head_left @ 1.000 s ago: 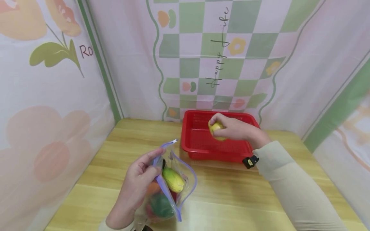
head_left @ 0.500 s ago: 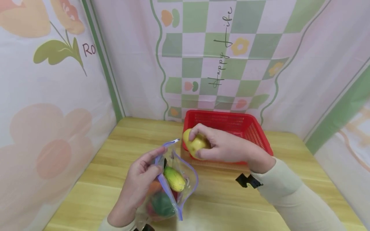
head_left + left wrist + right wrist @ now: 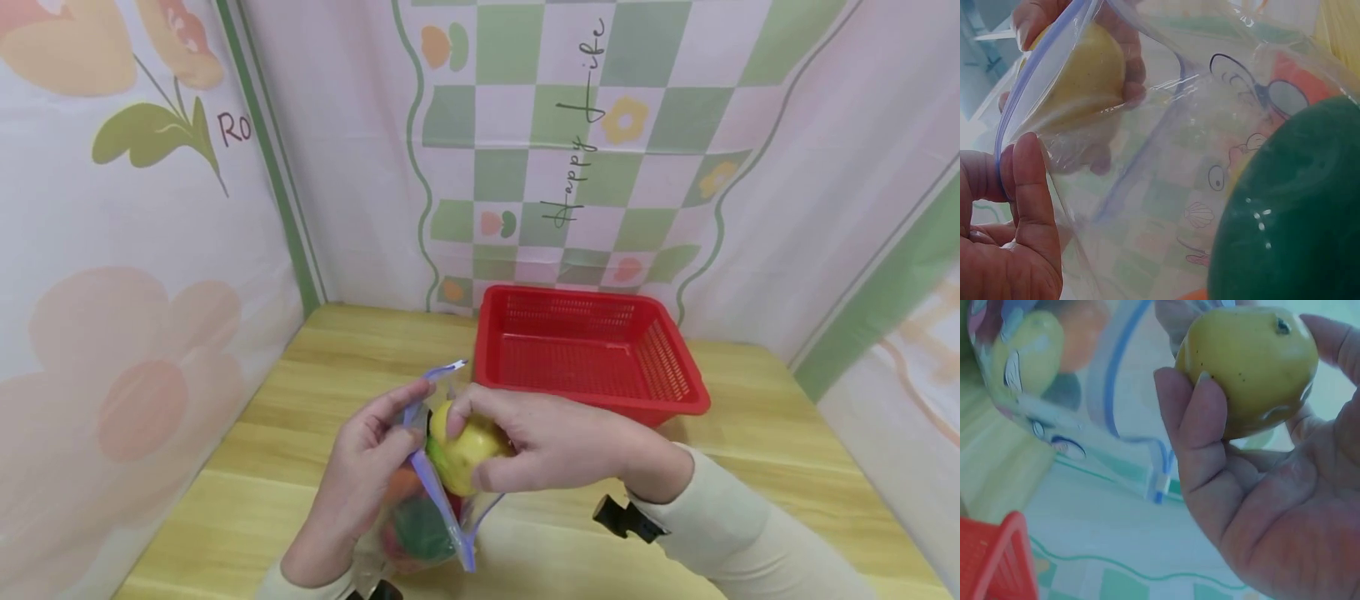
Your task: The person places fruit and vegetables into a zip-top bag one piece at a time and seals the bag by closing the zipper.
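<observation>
My left hand [image 3: 347, 479] pinches the purple-edged rim of a clear zip bag [image 3: 442, 510] between thumb and fingers, and the mouth gapes open. My right hand [image 3: 558, 442] grips a yellow fruit [image 3: 478, 446], rounded, with small dark specks and a dark end, at the bag's mouth. Through the plastic in the left wrist view, the fruit [image 3: 1088, 75] shows with fingers around it. A large dark green round thing [image 3: 1291, 212] lies low in the bag, beside something orange [image 3: 402, 485]. A yellow-green fruit [image 3: 437, 457] is mostly hidden behind the held one.
A red plastic basket [image 3: 693, 392] with slotted walls stands at the back of the wooden table [image 3: 360, 342]. Its floor shows bare. Printed cloth [image 3: 502, 125] hangs behind and along both sides.
My right hand has carried the yellow fruit from over the red basket leftward and nearer, to the bag's mouth. My left hand has kept its hold on the bag almost unmoved.
</observation>
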The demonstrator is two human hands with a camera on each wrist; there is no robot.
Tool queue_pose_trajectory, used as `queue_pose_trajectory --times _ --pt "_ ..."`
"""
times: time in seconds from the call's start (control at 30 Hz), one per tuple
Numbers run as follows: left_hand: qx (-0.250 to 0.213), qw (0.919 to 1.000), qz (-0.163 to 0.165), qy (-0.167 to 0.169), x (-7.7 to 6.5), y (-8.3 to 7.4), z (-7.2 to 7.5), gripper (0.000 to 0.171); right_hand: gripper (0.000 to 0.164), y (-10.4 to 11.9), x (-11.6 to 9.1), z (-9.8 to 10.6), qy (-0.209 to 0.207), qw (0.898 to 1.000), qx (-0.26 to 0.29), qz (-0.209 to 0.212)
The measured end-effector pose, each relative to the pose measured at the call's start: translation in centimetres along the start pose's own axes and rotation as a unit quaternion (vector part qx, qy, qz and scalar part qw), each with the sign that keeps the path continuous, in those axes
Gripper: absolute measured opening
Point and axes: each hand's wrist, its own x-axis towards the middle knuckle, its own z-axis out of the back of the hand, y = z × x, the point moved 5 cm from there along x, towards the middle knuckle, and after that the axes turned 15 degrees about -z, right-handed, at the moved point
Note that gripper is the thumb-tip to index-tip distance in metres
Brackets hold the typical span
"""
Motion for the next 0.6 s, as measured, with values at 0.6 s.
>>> queue_pose_trajectory --times 0.6 --pt "-0.009 0.9998 -0.015 0.010 -0.1 -0.3 0.0 0.050 0.033 -0.9 1.7 -2.5 -0.123 0.986 -0.049 -0.103"
